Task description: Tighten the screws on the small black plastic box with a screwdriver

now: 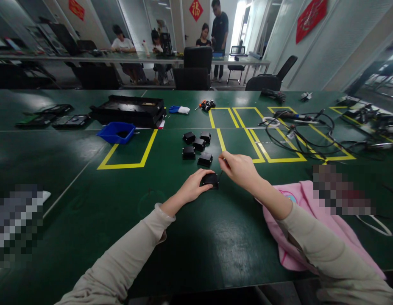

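Note:
My left hand is closed around a small black box, pressing it against the green table. Pinched in the fingers of my right hand is a thin dark rod-like tool, whose tip comes down at the right edge of that box. Whether the tip touches the box or a screw there is too small to tell. Just beyond my hands lie several similar black boxes in a loose group.
A blue bin stands left, before a large black casing. Gloves and an orange-handled tool lie farther back. Cables spread over yellow-taped areas on the right. Pink cloth lies under my right forearm. People are behind.

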Demonstrator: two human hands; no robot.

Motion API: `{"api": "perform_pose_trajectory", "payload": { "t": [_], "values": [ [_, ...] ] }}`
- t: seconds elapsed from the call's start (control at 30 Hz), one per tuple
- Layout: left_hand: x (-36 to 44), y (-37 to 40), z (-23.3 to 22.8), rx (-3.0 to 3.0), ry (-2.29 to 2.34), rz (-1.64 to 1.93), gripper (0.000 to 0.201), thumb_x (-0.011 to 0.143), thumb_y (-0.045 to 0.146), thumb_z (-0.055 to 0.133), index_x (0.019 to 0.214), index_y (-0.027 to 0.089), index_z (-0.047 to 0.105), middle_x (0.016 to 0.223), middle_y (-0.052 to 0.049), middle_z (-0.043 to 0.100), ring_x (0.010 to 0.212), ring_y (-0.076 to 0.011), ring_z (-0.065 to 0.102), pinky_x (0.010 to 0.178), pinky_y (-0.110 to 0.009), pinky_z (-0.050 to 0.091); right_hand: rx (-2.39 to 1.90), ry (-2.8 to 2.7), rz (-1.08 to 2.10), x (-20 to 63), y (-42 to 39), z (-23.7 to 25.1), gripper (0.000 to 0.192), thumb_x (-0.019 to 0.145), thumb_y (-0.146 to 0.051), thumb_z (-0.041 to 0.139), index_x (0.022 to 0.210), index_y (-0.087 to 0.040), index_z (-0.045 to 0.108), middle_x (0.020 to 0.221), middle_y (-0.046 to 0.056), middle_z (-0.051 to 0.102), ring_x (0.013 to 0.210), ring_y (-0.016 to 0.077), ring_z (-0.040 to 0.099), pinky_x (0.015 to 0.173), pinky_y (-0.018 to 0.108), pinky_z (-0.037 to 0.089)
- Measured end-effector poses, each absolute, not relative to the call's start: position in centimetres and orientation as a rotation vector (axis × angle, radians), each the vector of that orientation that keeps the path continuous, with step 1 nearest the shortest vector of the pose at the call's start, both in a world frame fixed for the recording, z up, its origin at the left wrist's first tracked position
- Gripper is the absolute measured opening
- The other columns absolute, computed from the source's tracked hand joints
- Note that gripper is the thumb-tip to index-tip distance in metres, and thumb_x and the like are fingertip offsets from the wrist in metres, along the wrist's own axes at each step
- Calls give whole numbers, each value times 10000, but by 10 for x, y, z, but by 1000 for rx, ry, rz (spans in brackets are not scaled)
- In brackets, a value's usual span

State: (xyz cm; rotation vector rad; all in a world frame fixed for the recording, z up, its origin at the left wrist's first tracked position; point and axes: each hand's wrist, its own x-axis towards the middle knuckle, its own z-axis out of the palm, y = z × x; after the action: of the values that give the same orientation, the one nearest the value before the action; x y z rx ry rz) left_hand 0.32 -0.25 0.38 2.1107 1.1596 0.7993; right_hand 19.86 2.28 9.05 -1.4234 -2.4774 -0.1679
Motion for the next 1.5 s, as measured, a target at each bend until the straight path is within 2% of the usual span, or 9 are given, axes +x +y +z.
{"api": "perform_pose_trajectory", "payload": {
  "t": [0.13, 0.33, 0.53, 0.77, 0.87, 0.97, 1.17, 1.33, 1.5],
  "values": [
    [3, -3, 4, 2107, 1163, 791, 394, 869, 268, 629, 1248, 240, 524, 1191, -49, 571, 1112, -222, 555, 958, -350, 430, -1449, -2376, -111, 206, 29, 85, 416, 975, -463, 320, 928, -194, 634, 683, 32, 685, 625, 152, 611, 558, 262, 238],
    [3, -3, 6, 2087, 1161, 790, 388, 871, 269, 627, 1245, 242, 525, 1179, -45, 568, 1099, -216, 556, 953, -344, 429, -1372, -2340, -69, 209, 23, 78, 367, 971, -376, 339, 998, -183, 651, 643, 21, 673, 595, 150, 623, 559, 256, 266],
    [3, -3, 5, 2089, 1164, 786, 384, 870, 274, 630, 1237, 239, 522, 1155, -39, 574, 1082, -214, 562, 937, -335, 435, -1284, -2332, -65, 206, 17, 77, 305, 953, -289, 366, 1028, -177, 639, 729, 23, 712, 630, 136, 649, 567, 252, 281],
    [3, -3, 6, 2090, 1165, 781, 390, 870, 268, 627, 1245, 235, 522, 1204, -50, 566, 1117, -217, 553, 957, -340, 430, -1416, -2428, -66, 207, 15, 88, 382, 981, -426, 324, 969, -202, 633, 677, 25, 694, 614, 167, 639, 541, 268, 239],
    [3, -2, 5, 2114, 1166, 785, 392, 865, 282, 636, 1237, 229, 526, 1186, -52, 576, 1099, -221, 560, 951, -347, 433, -1376, -2479, 22, 207, 13, 93, 323, 980, -344, 327, 1079, -185, 591, 801, 39, 721, 669, 164, 650, 563, 265, 267],
    [3, -2, 4, 2117, 1172, 780, 404, 860, 287, 640, 1244, 232, 523, 1175, -49, 580, 1087, -222, 564, 936, -346, 442, -1369, -2490, 15, 207, 10, 95, 295, 973, -310, 330, 1066, -177, 577, 873, 48, 722, 717, 162, 653, 571, 266, 274],
    [3, -1, 3, 2112, 1160, 789, 407, 867, 290, 633, 1252, 230, 518, 1190, -52, 575, 1093, -222, 563, 945, -349, 440, -1431, -2501, -63, 207, 8, 93, 386, 981, -439, 311, 966, -197, 611, 743, 33, 703, 655, 170, 638, 544, 277, 235],
    [3, -1, 1, 2113, 1157, 804, 401, 864, 292, 634, 1245, 231, 522, 1190, -48, 577, 1097, -223, 563, 945, -348, 437, -1380, -2483, -4, 204, 7, 94, 308, 961, -308, 357, 1146, -185, 570, 846, 31, 725, 682, 157, 649, 568, 265, 274],
    [3, -2, 2, 2108, 1158, 806, 400, 859, 272, 630, 1243, 234, 525, 1189, -48, 579, 1107, -226, 563, 961, -358, 431, -1421, -2448, -80, 204, 6, 94, 306, 958, -331, 345, 1052, -197, 603, 768, 28, 713, 651, 153, 634, 549, 267, 246]
  ]
}}
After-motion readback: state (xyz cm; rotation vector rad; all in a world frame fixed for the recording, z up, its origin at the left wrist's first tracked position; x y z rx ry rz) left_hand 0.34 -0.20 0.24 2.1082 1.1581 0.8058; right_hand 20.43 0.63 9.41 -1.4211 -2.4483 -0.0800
